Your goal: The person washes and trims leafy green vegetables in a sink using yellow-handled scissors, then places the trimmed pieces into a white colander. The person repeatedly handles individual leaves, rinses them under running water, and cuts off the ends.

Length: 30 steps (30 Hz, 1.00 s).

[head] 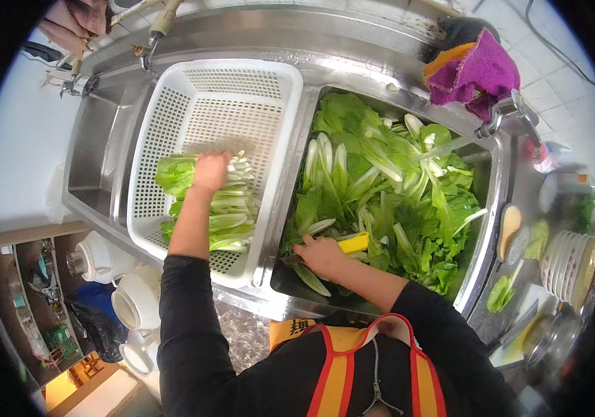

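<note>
My left hand [213, 169] is over the white perforated plastic basket [293, 125], on a row of leafy greens [229, 208] with pale stalks lined up inside it. Whether its fingers grip the greens cannot be told. My right hand [322, 256] is low in the steel sink basin [485, 250], among loose leafy greens [381, 177] that fill it. A yellow object, perhaps a knife handle [353, 243], shows beside my right hand, and its other end is hidden. Water runs from the right faucet [503, 112] onto the greens.
Purple and orange cloths [477, 73] hang behind the right faucet. Stacked bowls [568, 266], a wooden-looking oval item [509, 224] and a loose leaf [501, 293] lie on the right counter. Another faucet [154, 44] stands behind the basket. White containers [133, 302] are below left.
</note>
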Available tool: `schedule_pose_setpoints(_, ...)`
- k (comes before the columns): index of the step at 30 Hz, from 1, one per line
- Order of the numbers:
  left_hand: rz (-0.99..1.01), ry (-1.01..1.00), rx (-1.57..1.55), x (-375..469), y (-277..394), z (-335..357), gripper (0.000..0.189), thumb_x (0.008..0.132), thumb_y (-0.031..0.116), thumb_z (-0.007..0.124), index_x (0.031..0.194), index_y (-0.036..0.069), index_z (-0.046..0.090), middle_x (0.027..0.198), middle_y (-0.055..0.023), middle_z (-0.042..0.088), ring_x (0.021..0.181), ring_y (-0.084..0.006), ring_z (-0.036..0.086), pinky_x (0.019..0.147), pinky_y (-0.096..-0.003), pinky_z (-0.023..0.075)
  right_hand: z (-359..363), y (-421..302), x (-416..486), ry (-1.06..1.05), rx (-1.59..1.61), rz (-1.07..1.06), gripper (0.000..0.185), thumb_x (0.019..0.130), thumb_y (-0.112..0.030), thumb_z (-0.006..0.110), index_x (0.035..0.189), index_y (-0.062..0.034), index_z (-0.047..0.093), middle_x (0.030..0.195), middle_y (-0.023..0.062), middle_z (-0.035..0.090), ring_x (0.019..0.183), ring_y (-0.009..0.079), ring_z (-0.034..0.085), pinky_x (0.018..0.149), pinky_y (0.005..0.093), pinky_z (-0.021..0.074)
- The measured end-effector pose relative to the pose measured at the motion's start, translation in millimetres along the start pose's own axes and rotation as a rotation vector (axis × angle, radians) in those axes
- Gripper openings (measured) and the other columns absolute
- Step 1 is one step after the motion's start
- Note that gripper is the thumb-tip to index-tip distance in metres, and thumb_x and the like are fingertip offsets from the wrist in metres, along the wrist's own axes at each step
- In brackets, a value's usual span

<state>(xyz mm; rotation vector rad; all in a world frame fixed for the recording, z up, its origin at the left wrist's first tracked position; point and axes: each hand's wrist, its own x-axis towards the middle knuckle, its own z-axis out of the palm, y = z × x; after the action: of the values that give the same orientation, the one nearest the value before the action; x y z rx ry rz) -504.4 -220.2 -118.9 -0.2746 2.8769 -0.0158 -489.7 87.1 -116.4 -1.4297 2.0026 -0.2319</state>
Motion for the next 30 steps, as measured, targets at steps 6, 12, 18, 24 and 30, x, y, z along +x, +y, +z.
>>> schedule_pose_setpoints(6,0.081,-0.347,-0.073,8.6,-21.4,24.1,0.05,0.065,0.009,0.059,0.112,0.019,0.043,0.11,-0.0091,0.05,0.109,-0.0251,0.042,0.086,-0.0405,0.0369,-8.0,14.3,-2.9,0.054,0.09,0.088,0.019,0.072,-0.015,0.052,0.09,-0.0096,0.056,0.084,0.0106,0.051,0.074,0.0278,0.057,0.061,0.0372,0.0465)
schedule_pose_setpoints(12,-0.101,-0.442,-0.156,10.3,-2.9,39.0,0.061,0.059,0.014,0.063,0.116,0.018,0.042,0.105,-0.0121,0.053,0.098,-0.0295,0.05,0.082,-0.0386,0.0404,-22.4,54.2,-29.9,0.309,0.343,0.094,0.022,0.068,-0.023,0.06,0.084,-0.0072,0.058,0.08,0.0107,0.053,0.072,0.0294,0.054,0.063,0.0393,0.0448)
schedule_pose_setpoints(18,0.092,-0.595,-0.292,1.5,17.8,15.9,0.059,0.059,0.017,0.064,0.115,0.013,0.045,0.114,-0.0121,0.048,0.108,-0.0276,0.043,0.093,-0.0399,0.031,-88.1,108.3,-72.5,0.337,0.73,0.305,0.023,0.07,-0.023,0.064,0.082,-0.0044,0.059,0.072,0.007,0.059,0.058,0.0163,0.053,0.054,0.0298,0.0435)
schedule_pose_setpoints(24,0.204,-0.03,-0.473,24.3,81.1,-114.6,0.05,0.067,0.019,0.063,0.113,0.007,0.046,0.113,-0.0124,0.048,0.107,-0.026,0.044,0.094,-0.038,0.0311,-171.4,178.6,-103.4,0.438,0.821,0.516,0.022,0.068,-0.024,0.066,0.076,-0.0048,0.057,0.054,0.0007,0.05,0.04,0.0085,0.044,0.039,0.0223,0.0361)
schedule_pose_setpoints(30,0.644,0.076,-0.914,71.8,254.4,-101.0,0.06,0.069,0.025,0.065,0.118,0.004,0.038,0.116,-0.0156,0.044,0.108,-0.025,0.042,0.092,-0.0329,0.0321,-214.6,176.1,-103.4,0.43,0.608,0.541,0.031,0.067,-0.029,0.065,0.076,-0.001,0.056,0.05,0.0036,0.05,0.041,0.0097,0.046,0.039,0.0219,0.0362)
